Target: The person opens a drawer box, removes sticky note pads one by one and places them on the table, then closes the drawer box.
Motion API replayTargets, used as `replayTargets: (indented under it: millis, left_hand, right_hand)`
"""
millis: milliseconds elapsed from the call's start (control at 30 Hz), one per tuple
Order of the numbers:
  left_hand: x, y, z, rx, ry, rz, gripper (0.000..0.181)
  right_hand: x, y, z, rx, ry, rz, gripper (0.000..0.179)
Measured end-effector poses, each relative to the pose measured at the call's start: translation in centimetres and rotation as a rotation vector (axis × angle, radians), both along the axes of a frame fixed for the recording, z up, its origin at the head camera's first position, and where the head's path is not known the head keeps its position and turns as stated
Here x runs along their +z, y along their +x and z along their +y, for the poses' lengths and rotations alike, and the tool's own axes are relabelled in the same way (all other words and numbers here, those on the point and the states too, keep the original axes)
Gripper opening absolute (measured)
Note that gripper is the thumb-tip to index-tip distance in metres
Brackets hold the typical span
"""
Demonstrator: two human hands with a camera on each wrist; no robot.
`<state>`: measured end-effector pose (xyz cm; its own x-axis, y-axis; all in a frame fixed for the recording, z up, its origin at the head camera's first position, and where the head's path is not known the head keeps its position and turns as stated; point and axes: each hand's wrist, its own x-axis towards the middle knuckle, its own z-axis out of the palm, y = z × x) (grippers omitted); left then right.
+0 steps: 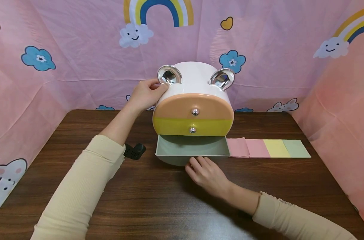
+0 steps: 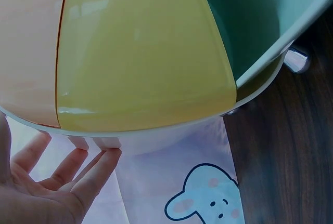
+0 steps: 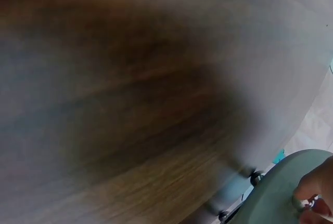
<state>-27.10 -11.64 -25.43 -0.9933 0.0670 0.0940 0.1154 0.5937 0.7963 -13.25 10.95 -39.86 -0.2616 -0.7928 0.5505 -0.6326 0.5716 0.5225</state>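
A small frog-like drawer box [image 1: 196, 75] with silver ears and a white body stands on the table. Above its green bottom drawer [image 1: 170, 160], which is pulled out with its inside bare, are a closed orange drawer [image 1: 176, 108] and a closed yellow drawer [image 1: 173, 126]. My left hand [image 1: 146, 95] rests against the box's left side below the ear; in the left wrist view its fairly straight fingers [image 2: 99, 174] touch the white wall. At the green drawer's front, my right hand [image 1: 207, 175] pinches a shiny knob [image 3: 312, 201], mostly covered by the fingers.
Right of the box lies a row of sticky-note pads: pink [image 1: 256, 148], yellow [image 1: 276, 148] and pale green [image 1: 296, 148]. A black strap-like object [image 1: 134, 151] shows beside the left sleeve. Pink printed cloth [image 1: 95, 60] hangs around the brown wooden table [image 1: 134, 206].
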Motion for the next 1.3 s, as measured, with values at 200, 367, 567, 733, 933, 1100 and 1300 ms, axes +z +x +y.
replayTargets:
  millis: [200,367,567,733,933,1100,1300]
  left_hand:
    - [0.0,0.0,0.0,0.005,-0.004,-0.004,0.048]
    - [0.0,-0.1,0.0,0.007,-0.01,-0.012,0.049]
    - [0.0,-0.1,0.0,0.004,-0.014,-0.008,0.05]
    - [-0.1,-0.1,0.0,0.004,-0.016,-0.002,0.05]
    - [0.0,-0.1,0.0,0.006,-0.027,-0.002,0.05]
    - [-0.1,0.0,0.0,0.008,-0.031,-0.002,0.049]
    - [0.0,0.0,0.0,0.004,-0.029,-0.001,0.049]
  right_hand:
    - [0.1,-0.7,0.1,-0.007,0.031,-0.019,0.029]
    - [0.2,-1.3,0.1,-0.019,0.045,-0.038,0.032]
    - [0.2,-1.9,0.1,-0.033,0.045,-0.059,0.035]
    - [0.3,-2.2,0.1,-0.042,0.049,-0.073,0.035]
    - [0.2,-2.4,0.1,-0.049,0.05,-0.074,0.036]
    - [0.1,-2.5,0.0,-0.052,0.043,-0.071,0.035]
    - [0.1,-2.6,-0.1,-0.066,0.041,-0.06,0.033]
